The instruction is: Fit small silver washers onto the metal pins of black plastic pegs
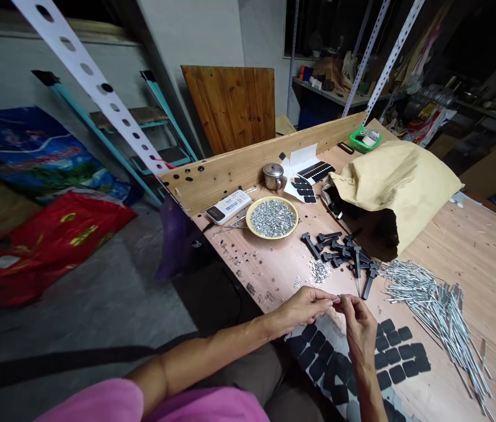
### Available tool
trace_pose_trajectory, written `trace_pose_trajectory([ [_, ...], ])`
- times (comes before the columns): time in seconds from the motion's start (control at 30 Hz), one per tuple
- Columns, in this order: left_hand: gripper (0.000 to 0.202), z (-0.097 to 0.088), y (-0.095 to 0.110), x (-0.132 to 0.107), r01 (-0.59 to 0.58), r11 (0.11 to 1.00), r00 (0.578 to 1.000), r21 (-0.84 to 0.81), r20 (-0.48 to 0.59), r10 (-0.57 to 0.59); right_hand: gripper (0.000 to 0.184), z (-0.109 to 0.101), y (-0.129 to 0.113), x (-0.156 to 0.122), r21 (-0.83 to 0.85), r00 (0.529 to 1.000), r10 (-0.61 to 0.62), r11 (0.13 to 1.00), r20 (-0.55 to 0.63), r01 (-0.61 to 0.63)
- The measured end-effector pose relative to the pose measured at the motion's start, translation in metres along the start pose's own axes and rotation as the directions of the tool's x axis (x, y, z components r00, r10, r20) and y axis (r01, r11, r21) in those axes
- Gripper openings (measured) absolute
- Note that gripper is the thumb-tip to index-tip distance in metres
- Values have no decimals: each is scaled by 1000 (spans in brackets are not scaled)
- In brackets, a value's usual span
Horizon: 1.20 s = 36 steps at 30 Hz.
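Note:
My left hand (304,307) and my right hand (361,328) meet fingertip to fingertip above the table's near edge. Both are closed in a pinch around something too small to make out. Just beyond them lies a small heap of metal nuts (319,271). Black T-shaped plastic pieces (339,253) are piled behind the nuts. To the right, a loose bundle of thin metal rods (443,313) is spread on the wood. Black rounded-square pads (396,355) on pale sheets lie under and around my right forearm.
A yellow bowl (272,237) holds many small metal pieces. Near it are a white-and-grey device (229,207), a metal cup (273,176) and sheets of black pads (315,171). An open brown paper bag (406,176) lies on its side. A wooden board (269,153) edges the table's back.

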<state>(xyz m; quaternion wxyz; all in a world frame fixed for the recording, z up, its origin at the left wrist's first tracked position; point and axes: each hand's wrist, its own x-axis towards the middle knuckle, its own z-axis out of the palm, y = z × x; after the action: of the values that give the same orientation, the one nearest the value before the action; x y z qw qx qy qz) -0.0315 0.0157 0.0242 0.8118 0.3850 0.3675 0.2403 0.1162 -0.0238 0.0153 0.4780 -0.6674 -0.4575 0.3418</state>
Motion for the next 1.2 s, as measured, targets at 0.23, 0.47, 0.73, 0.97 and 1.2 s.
trace_pose_trajectory([
  [0.23, 45, 5, 1, -4, -97, 991, 995, 87, 32, 95, 33, -5, -5, -13, -14, 998, -51, 999, -48, 50],
  [0.47, 29, 8, -4, -4, -164, 952, 986, 259, 9, 168, 28, -12, -7, -19, -172, 970, -232, 961, -67, 218],
  [0.73, 26, 15, 1, -8, -203, 922, 977, 329, 0, 215, 29, -15, -2, -24, -119, 984, -158, 982, -80, 148],
  [0.97, 25, 17, 0, -5, -238, 896, 967, 375, 5, 254, 26, -15, 2, -27, -229, 955, -281, 940, -91, 255],
  [1.2, 23, 9, -9, -1, -257, 846, 963, 468, 50, 265, 19, -30, 4, -24, -250, 920, -381, 885, 95, 392],
])
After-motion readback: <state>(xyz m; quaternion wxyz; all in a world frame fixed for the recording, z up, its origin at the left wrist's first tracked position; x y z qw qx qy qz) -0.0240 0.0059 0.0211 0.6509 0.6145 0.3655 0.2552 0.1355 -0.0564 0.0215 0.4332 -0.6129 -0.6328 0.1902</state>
